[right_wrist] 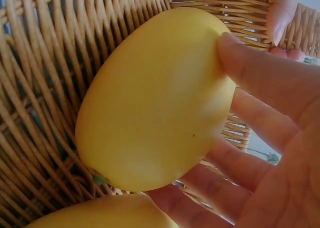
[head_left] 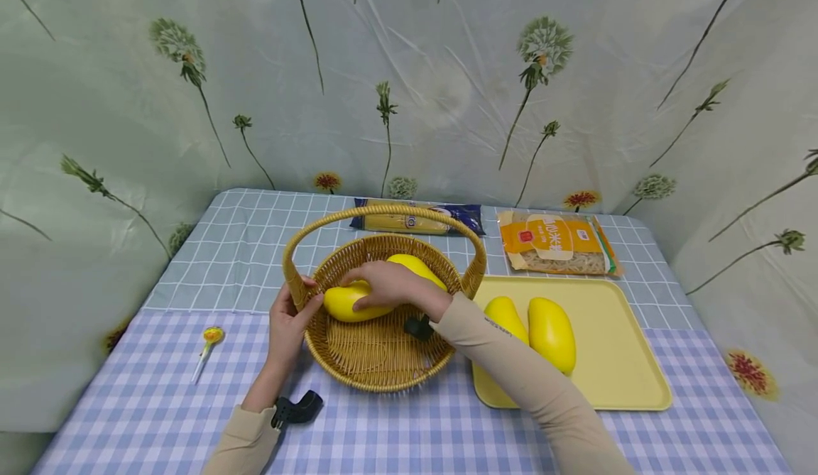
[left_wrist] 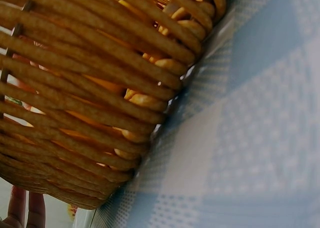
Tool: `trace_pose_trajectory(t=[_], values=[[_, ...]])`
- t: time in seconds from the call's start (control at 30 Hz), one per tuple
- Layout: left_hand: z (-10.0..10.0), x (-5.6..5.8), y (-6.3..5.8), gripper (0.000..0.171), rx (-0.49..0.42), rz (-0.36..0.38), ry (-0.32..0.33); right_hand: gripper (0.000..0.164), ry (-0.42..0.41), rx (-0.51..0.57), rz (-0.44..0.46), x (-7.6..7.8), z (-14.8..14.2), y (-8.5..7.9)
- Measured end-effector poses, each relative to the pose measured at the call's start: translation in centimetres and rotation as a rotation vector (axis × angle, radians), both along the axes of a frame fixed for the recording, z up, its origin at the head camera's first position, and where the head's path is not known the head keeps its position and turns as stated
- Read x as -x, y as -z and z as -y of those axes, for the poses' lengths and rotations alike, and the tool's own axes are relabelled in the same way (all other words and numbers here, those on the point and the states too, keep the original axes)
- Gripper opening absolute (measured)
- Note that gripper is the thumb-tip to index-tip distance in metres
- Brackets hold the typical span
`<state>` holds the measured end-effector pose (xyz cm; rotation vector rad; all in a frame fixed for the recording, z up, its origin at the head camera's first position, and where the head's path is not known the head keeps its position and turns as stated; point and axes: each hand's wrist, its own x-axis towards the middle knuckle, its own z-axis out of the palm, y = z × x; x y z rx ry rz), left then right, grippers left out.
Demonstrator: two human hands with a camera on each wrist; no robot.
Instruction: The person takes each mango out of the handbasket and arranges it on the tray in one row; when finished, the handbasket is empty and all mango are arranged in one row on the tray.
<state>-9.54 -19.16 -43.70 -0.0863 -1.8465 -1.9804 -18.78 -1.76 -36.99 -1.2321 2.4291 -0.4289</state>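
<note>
One mango (head_left: 341,304) under right hand (head_left: 388,283).

Yellow mango (head_left: 344,304), seemingly against a second mango (head_left: 417,268), inside an upright wicker basket (head_left: 373,358).

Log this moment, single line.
left hand: grips brown wicker basket rim | right hand: holds yellow oval mango inside | yellow rectangular tray: two mangoes visible

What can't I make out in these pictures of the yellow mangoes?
Head: lower end of the left tray mango, hidden by the right sleeve.
Head: part of the rear basket mango, behind the right hand.
Head: fine print on the blue packet, too small.
Left wrist: inside of the basket, mostly screened by its weave.
Right wrist: lower mango, cut off by the bottom edge.
</note>
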Motion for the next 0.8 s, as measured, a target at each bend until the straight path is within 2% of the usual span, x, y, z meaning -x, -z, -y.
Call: trace_pose_trajectory(t=[0.1,0.43,0.67,0.8], values=[[-0.2,-0.3,-0.6,0.024,0.011,0.004,-0.005,0.047,0.007,-0.008,-0.016,-0.1,0.0,0.0],[-0.1,-0.3,-0.5,0.025,0.020,0.023,-0.017,0.051,0.045,-0.011,-0.039,-0.4,-0.2,-0.2],[0.6,0.5,1.2,0.026,0.012,0.032,-0.016,0.054,0.056,-0.046,-0.032,-0.5,-0.3,-0.1],[0.6,0.6,1.7,0.025,0.016,0.015,-0.016,0.055,0.052,-0.068,-0.008,-0.6,-0.4,-0.1]])
